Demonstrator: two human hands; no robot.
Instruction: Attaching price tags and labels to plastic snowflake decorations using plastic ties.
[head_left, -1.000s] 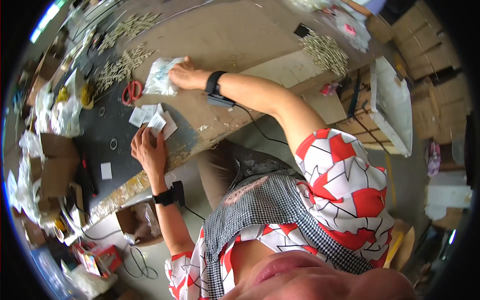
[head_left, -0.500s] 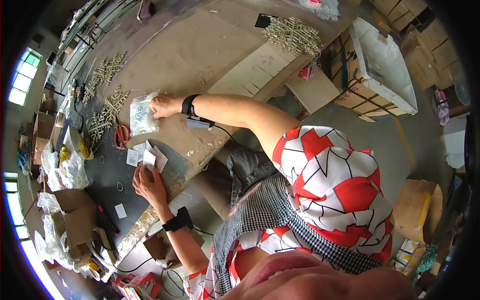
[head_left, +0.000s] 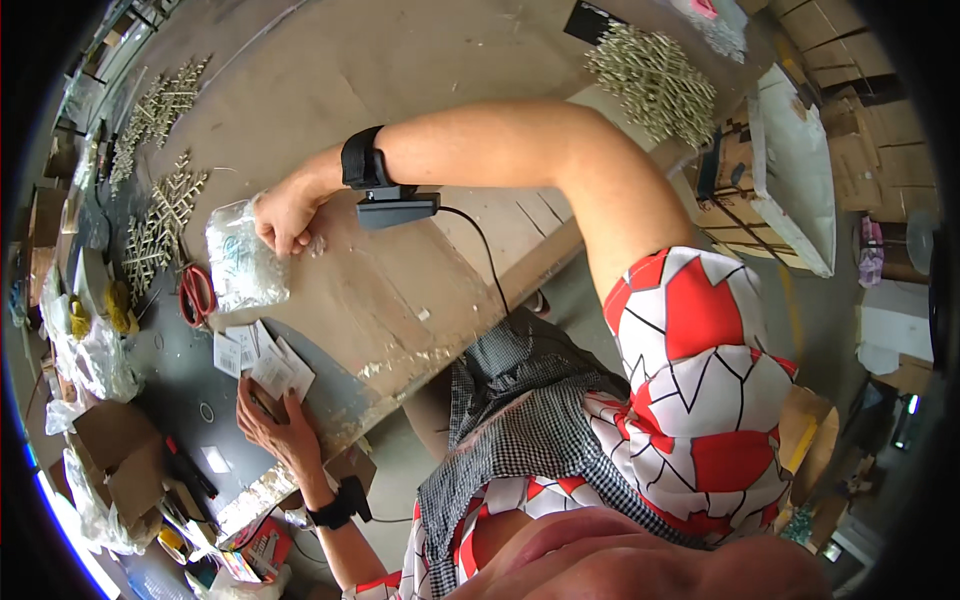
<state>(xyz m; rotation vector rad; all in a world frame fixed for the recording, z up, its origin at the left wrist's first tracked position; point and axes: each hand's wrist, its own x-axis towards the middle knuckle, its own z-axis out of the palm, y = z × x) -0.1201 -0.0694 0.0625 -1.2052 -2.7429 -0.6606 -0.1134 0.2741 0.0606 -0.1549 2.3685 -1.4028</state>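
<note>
Clear plastic bag [head_left: 243, 262] pinched by right hand [head_left: 285, 212]; small white cards [head_left: 262, 362] under left hand [head_left: 277, 425].
Bag lies on the brown bench [head_left: 400, 60], right hand's fingers closed on its upper edge. Red scissors [head_left: 197, 292] just beside the bag, gold snowflake ornaments [head_left: 160, 225] beyond them. Cards sit below the bag on a dark mat; left hand's fingers spread flat, touching them.

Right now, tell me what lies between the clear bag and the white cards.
Almost nothing: in the head view a short strip of bare tabletop separates the clear bag from the white cards. Red scissors lie just beside that gap, touching neither.
</note>
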